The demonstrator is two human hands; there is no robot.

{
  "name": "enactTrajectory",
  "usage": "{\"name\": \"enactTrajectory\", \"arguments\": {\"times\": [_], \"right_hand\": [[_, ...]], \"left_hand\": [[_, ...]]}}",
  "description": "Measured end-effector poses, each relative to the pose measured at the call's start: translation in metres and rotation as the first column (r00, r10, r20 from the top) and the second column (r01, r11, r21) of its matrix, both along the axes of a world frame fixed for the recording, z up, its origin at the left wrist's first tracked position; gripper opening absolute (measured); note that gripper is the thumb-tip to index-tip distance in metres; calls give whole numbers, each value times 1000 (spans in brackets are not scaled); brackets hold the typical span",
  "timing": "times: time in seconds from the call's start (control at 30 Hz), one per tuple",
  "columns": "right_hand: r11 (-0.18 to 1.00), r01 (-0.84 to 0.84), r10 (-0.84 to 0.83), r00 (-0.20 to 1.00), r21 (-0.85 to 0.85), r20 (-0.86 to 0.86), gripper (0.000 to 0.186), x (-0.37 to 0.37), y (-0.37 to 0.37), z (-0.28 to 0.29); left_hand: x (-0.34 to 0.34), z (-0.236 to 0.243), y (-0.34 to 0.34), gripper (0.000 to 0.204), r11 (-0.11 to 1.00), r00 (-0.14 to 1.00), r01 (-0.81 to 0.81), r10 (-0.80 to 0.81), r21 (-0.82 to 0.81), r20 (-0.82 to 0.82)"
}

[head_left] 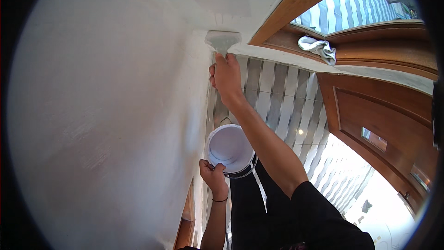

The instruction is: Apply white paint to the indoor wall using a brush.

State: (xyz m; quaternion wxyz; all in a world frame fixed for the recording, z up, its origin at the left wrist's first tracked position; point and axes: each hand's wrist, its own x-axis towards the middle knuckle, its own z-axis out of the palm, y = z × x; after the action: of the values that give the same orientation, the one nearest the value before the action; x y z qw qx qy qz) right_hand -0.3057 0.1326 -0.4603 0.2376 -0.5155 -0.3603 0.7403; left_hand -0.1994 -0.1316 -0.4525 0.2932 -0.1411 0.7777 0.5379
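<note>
My right hand grips a wide-bladed putty knife. The blade's broad edge lies against the white wall, close to the corner and left of a wooden frame. Lower down, my left hand pinches the rim of a round bucket, thumb over the edge. Pale, whitish stuff coats the inside of this bucket, and a thin wire handle hangs at its side. My fingers under the rim are partly hidden.
A brown wooden window frame slants at upper right, with a greyish-white cloth draped on its ledge. A wooden door stands to the right. Below lies a floor of striped tiles. Rough patches mark the left wall.
</note>
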Motion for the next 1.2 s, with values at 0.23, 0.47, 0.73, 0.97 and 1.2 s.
{"name": "enactTrajectory", "arguments": {"times": [0.23,0.47,0.73,0.97,1.2], "right_hand": [[1000,19,-17,996,21,-83,25,-22,-19,111],[986,-2,47,962,165,-269,24,-20,-37,179],[754,75,70,978,652,-194,26,-28,-30,166],[589,-156,-3,981,793,194,34,-31,-6,37],[724,-274,19,925,633,379,41,-25,-27,-33]], "left_hand": [[-5,6,-5,33,1000,1000,10,-10,-26,-5],[3,-2,-5,34,987,995,-103,104,126,-2],[6,12,-10,35,998,998,-49,50,27,-32],[12,17,-9,35,999,999,-32,32,34,-1],[9,22,-17,35,999,1000,0,0,-38,-11]]}}
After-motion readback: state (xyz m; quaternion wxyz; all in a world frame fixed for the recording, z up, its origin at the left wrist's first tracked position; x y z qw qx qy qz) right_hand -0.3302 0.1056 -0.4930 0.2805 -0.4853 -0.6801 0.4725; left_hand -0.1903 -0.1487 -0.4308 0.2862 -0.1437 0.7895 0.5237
